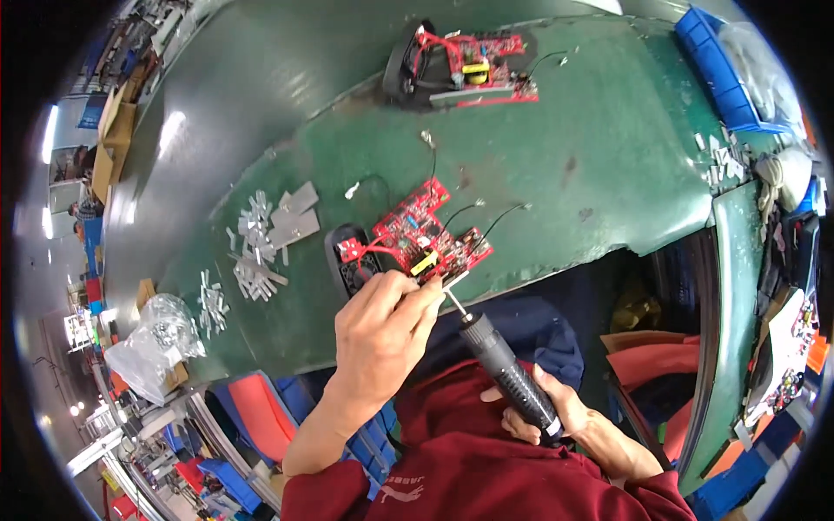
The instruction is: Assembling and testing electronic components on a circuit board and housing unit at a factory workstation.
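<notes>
On the green mat a red circuit board (408,227) with wires and a yellow-wrapped part lies beside a black plastic housing (347,247). My left hand (382,326) is closed, its fingertips pinching the board's near edge and hiding that corner. In my right hand (556,408) is a black electric screwdriver (512,373), held around its rear half. Its thin bit slants up to a pale metal strip (455,279) along the board's near edge, just right of my left fingertips. Whether the bit sits on a screw is too small to tell.
A second red board in a black housing (473,74) lies farther back. Left on the mat are small metal pieces (254,252), flat grey plates (295,215) and a clear plastic bag (156,343). A blue bin (717,69) stands far right. The table's front edge (556,276) runs close by.
</notes>
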Tool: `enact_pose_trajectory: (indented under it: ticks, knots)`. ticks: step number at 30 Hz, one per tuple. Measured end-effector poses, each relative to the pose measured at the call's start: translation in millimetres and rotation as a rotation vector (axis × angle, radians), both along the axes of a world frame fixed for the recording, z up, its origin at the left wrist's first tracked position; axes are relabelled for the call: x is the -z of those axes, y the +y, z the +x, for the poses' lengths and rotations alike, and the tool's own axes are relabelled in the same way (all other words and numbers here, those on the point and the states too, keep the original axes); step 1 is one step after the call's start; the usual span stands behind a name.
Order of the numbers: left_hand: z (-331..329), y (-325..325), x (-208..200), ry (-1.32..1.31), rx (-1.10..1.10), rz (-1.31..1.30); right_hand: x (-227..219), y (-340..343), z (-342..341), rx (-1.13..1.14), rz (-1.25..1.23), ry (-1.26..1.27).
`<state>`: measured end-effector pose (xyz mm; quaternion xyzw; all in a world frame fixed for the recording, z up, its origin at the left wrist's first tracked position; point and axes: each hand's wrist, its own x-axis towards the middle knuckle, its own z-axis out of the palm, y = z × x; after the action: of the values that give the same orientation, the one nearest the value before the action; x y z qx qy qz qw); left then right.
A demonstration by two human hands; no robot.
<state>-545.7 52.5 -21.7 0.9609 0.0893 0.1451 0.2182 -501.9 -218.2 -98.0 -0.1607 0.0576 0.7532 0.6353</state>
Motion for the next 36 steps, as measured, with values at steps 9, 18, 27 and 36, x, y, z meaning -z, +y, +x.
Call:
enact_pose_trajectory:
  ticks: [9,18,27,36]
  knots:
    - [13.7,21.1,-76.8,-0.168,-0.021,0.181,-49.4,-50.7,71.2,0.052,-0.265,-1.363]
    - [127.5,65.6,-51.9,-0.361,0.137,0.343,-110.2,38.7,209.6,0.232,-0.552,-2.465]
    - [126.6,20.5,-17.3,-0.499,0.151,0.195,-49.1,168.1,439.7,0.125,-0.954,-2.467]
    - [103.7,28.4,16.2,-0.437,0.113,-0.026,-66.5,253.3,468.1,0.114,-1.048,-2.171]
